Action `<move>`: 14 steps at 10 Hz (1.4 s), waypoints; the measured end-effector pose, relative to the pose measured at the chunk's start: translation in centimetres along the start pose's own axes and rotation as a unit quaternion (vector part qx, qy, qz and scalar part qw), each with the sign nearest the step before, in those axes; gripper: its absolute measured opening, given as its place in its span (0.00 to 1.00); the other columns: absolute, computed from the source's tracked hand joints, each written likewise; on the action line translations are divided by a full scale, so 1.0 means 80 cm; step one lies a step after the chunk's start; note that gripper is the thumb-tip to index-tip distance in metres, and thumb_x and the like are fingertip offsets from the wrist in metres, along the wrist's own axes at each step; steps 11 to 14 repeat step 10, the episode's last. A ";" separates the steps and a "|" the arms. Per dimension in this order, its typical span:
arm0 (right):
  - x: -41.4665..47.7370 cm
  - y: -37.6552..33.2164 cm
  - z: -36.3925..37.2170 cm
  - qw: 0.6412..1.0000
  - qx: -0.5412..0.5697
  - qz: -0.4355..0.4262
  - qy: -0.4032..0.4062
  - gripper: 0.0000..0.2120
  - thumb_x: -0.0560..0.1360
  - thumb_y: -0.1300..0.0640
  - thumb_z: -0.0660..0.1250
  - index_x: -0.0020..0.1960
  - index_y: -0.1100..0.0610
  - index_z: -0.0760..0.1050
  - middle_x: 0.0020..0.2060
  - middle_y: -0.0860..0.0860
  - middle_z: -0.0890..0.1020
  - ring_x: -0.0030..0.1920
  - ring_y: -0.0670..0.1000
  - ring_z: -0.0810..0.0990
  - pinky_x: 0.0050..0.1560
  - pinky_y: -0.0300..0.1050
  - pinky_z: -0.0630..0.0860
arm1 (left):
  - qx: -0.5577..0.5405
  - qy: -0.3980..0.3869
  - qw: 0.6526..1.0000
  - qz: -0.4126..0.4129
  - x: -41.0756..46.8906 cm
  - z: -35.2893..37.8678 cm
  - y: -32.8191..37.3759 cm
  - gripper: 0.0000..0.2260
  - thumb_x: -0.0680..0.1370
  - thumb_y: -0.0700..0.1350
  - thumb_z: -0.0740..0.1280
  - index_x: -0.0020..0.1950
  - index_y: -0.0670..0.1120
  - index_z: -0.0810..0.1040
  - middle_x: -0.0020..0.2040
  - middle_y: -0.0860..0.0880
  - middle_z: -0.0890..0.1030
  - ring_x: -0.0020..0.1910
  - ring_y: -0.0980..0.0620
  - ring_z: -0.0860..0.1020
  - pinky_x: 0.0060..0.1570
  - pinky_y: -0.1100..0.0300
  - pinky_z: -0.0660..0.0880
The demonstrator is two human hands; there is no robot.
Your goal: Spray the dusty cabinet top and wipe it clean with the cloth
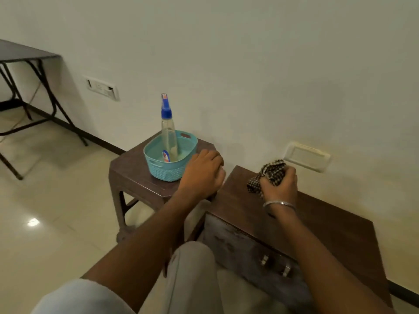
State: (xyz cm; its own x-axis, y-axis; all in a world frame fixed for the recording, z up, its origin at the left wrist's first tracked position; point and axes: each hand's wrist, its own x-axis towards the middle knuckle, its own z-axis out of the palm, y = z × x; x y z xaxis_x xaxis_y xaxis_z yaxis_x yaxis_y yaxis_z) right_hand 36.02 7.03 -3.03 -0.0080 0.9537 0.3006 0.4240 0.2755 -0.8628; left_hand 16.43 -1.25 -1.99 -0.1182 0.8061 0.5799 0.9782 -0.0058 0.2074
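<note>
Head view: our right hand (281,186) grips the bunched cloth (272,172) on the cabinet top (317,223). Our left hand (201,171) hovers loosely curled and empty beside the basket (163,171); a bump could topple its spray bottle (169,132).

spray bottle (169,134) label blurred, nothing legible

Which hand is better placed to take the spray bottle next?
Left. The left hand looks empty beside the basket holding the spray bottle; the right hand grips the cloth on the cabinet top.
</note>
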 end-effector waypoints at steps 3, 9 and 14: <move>0.072 -0.156 0.157 0.982 0.060 -0.152 -0.090 0.21 0.70 0.63 0.72 0.60 0.60 0.71 0.57 0.58 0.78 0.57 0.54 0.77 0.50 0.30 0.66 | 0.112 0.055 0.986 -0.113 -0.004 -0.078 -0.139 0.11 0.78 0.49 0.62 0.51 0.45 0.80 0.48 0.48 0.81 0.46 0.50 0.75 0.45 0.56 0.73; 0.116 -0.125 0.307 0.866 -0.202 -0.228 -0.396 0.03 0.72 0.53 0.72 0.45 0.49 0.79 0.52 0.50 0.82 0.53 0.52 0.80 0.56 0.48 0.76 | 0.137 -0.009 0.974 -0.178 -0.003 -0.020 -0.235 0.11 0.80 0.50 0.60 0.51 0.46 0.80 0.46 0.49 0.80 0.44 0.53 0.71 0.47 0.55 0.72; 0.114 -0.118 0.284 0.897 -0.154 -0.214 -0.354 0.04 0.73 0.52 0.70 0.47 0.47 0.79 0.57 0.49 0.81 0.57 0.52 0.78 0.59 0.49 0.76 | 0.136 -0.001 0.977 -0.166 0.001 -0.020 -0.224 0.10 0.79 0.49 0.62 0.49 0.46 0.80 0.45 0.49 0.80 0.44 0.52 0.71 0.46 0.54 0.72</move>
